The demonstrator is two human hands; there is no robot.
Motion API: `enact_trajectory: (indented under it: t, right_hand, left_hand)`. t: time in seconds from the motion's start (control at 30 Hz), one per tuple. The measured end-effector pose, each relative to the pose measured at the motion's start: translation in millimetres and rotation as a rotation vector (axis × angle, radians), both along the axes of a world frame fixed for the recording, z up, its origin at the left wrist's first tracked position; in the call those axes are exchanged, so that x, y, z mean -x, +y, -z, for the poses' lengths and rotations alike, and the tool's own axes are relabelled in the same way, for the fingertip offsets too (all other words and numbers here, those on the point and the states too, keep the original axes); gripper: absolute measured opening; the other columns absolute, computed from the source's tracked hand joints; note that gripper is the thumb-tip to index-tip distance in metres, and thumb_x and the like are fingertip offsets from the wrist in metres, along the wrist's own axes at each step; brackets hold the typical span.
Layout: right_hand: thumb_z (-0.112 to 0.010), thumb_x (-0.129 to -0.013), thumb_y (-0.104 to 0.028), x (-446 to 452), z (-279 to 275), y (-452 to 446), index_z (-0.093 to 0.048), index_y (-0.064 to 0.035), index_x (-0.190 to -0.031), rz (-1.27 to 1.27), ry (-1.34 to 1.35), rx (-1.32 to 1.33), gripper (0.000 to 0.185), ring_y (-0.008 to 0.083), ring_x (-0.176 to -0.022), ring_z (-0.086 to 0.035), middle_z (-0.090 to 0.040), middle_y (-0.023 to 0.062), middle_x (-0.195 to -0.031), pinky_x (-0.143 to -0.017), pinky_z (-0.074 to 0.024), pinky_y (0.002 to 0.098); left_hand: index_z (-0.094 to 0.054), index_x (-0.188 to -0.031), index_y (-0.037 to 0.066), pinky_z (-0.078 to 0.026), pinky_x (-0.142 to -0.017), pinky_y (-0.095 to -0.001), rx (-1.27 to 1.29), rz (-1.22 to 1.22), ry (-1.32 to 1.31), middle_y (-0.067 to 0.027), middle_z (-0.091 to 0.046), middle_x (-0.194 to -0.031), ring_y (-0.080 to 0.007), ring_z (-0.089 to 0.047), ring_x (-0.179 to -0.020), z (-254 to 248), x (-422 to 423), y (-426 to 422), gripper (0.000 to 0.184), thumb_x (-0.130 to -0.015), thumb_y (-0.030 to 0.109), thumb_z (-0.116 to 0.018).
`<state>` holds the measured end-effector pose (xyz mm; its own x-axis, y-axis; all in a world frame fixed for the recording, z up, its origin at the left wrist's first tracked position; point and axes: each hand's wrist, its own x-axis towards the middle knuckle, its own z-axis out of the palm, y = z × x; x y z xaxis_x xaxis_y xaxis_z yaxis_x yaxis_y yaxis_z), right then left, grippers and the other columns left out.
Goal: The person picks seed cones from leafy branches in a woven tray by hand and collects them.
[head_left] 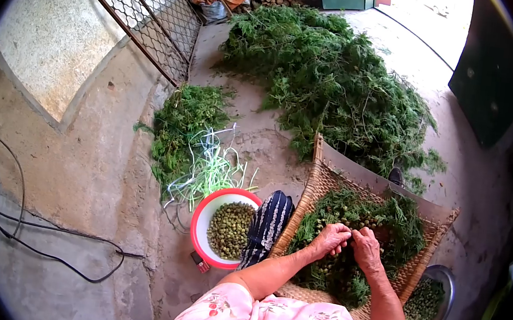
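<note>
My left hand (331, 240) and my right hand (366, 249) come close together over a woven basket (301, 217) on my lap. Fingers of both hands are pinched; whatever lies between them is too small to make out. Beneath them, green conifer sprigs (408, 223) and small round brownish cones (359, 220) fill the basket. To the left stands a red-rimmed white basin (200, 223), partly filled with round greenish-brown cones (229, 231). At the lower right, a metal basin (448, 302) holds small green pieces, partly hidden by the basket.
A large heap of cut green branches (332, 75) spreads over the floor ahead. Left of it lie a smaller pile (186, 119) and tangled plastic strips (215, 168). A metal grille (153, 14) leans by the wall. Black cables (46, 226) run at left; a dark green door (493, 78) stands right.
</note>
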<state>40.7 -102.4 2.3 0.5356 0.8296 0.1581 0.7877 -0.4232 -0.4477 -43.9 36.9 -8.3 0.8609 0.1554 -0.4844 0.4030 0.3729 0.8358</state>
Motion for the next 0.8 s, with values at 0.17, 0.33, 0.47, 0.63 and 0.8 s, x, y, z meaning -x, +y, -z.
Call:
enact_trajectory:
  t: [0.17, 0.33, 0.47, 0.63, 0.8]
  right_hand:
    - [-0.062, -0.067, -0.004, -2, 14, 3, -0.054, -0.0075, -0.084, 0.047, -0.051, -0.034, 0.019, 0.0306, -0.08, -0.052, -0.05, 0.0098, -0.081, -0.064, -0.0464, 0.0394]
    - [-0.061, -0.069, -0.005, -4, 17, 2, -0.055, -0.0067, -0.083, 0.079, -0.046, -0.017, 0.016, 0.0313, -0.079, -0.053, -0.051, 0.0105, -0.081, -0.063, -0.0466, 0.0397]
    - [-0.061, -0.07, -0.003, -4, 16, 4, -0.054, -0.0054, -0.082, 0.143, 0.007, -0.124, 0.014, 0.0315, -0.074, -0.054, -0.053, 0.0114, -0.079, -0.061, -0.0454, 0.0394]
    - [-0.063, -0.071, 0.002, 7, -10, 13, -0.055, -0.0028, -0.083, 0.195, 0.199, -0.425, 0.015, 0.0262, -0.063, -0.054, -0.053, 0.0109, -0.075, -0.056, -0.0437, 0.0342]
    - [-0.064, -0.071, -0.001, 22, -26, 20, -0.058, -0.0037, -0.087, 0.044, 0.341, -0.401, 0.017, 0.0263, -0.067, -0.057, -0.055, 0.01, -0.077, -0.058, -0.0467, 0.0336]
  left_hand:
    - [-0.056, -0.1, 0.006, -0.036, -0.033, -0.0159, -0.004, -0.002, 0.006, 0.0019, -0.056, -0.065, -0.0029, -0.049, -0.042, -1, 0, 0, 0.02, -0.088, 0.021, -0.054]
    - [-0.055, -0.1, 0.005, -0.036, -0.033, -0.0172, 0.006, -0.002, 0.015, 0.0012, -0.055, -0.065, -0.0036, -0.047, -0.042, -1, -1, -1, 0.02, -0.089, 0.022, -0.053]
    - [-0.055, -0.1, 0.005, -0.037, -0.034, -0.0159, 0.003, 0.0, 0.017, 0.0016, -0.056, -0.065, -0.0028, -0.049, -0.043, -2, -2, -1, 0.02, -0.088, 0.021, -0.054]
    - [-0.054, -0.094, 0.006, -0.04, -0.036, -0.0184, 0.072, -0.06, 0.028, 0.0003, -0.055, -0.065, -0.0075, -0.053, -0.046, -7, -5, -2, 0.029, -0.089, 0.034, -0.052]
    - [-0.056, -0.086, 0.011, -0.037, -0.038, -0.0182, 0.197, -0.082, -0.032, 0.0014, -0.054, -0.064, -0.0065, -0.052, -0.049, -4, -4, 3, 0.043, -0.085, 0.054, -0.049]
